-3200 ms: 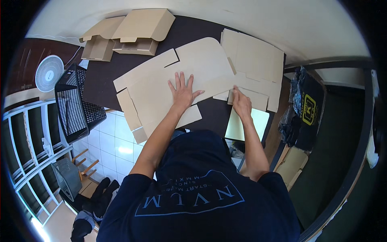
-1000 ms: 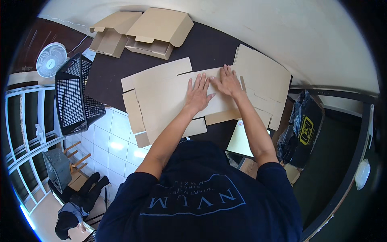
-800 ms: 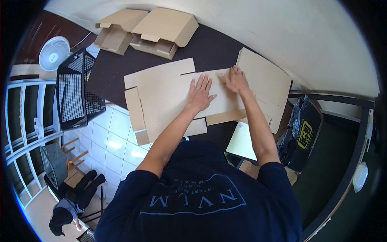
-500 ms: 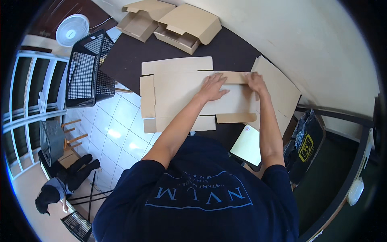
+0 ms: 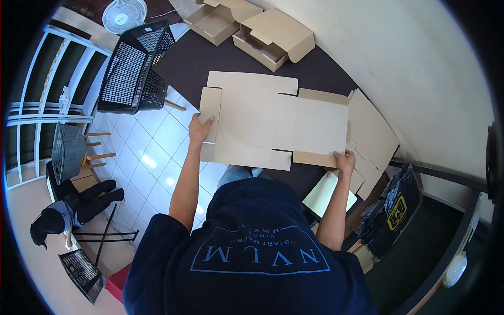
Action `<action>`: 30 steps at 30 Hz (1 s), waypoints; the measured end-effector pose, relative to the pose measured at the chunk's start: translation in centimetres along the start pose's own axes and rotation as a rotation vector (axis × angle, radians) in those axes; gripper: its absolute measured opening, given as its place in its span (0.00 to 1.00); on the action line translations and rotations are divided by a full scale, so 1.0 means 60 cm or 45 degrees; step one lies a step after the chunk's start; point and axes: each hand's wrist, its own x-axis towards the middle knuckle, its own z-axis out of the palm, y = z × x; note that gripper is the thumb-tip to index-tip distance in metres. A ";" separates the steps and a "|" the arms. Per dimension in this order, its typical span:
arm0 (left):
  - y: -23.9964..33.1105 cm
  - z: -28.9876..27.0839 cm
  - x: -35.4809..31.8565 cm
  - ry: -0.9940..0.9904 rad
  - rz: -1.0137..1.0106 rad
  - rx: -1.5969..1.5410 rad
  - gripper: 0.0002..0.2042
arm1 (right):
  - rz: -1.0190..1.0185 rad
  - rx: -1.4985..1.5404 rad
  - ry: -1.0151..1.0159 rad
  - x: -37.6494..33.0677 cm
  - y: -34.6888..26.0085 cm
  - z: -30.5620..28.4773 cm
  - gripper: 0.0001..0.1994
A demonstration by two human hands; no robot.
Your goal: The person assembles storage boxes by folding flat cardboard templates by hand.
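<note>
An unfolded cardboard box blank [image 5: 257,121] lies before me, brown and cut with slots and flaps. Its right-hand side flaps are partly raised. My left hand [image 5: 199,129] grips the blank's left edge, thumb over the end flap and fingers out of sight beneath. At the near right corner my right hand [image 5: 345,161] pinches the raised flap, its fingers bent around the edge. More flat cardboard blanks [image 5: 375,134] lie stacked to the right, partly under the one I hold.
Two folded cardboard boxes with open lids, one [image 5: 275,39] nearer and one [image 5: 215,23] behind, stand at the dark table's [image 5: 181,68] back. Black baskets [image 5: 123,79] are at the left. A bright tablet-like panel [image 5: 329,193] sits near right. A person [image 5: 79,210] works at lower left.
My left hand has moved from the blank's middle to its left edge. My right hand has come from the far right corner to the near right one. The view has shifted.
</note>
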 end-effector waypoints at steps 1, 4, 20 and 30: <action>-0.009 0.001 0.001 -0.040 -0.030 -0.072 0.27 | 0.006 0.112 -0.028 0.012 0.005 0.000 0.25; -0.086 -0.002 -0.025 0.240 0.167 -0.125 0.17 | -0.071 0.498 -0.249 0.007 -0.060 -0.016 0.22; 0.016 0.028 -0.203 -0.982 -0.286 -0.883 0.15 | -0.609 0.032 0.661 0.169 -0.267 -0.069 0.33; -0.042 0.001 -0.223 -0.919 -0.295 -1.222 0.06 | -0.108 1.196 0.160 0.003 -0.194 0.008 0.21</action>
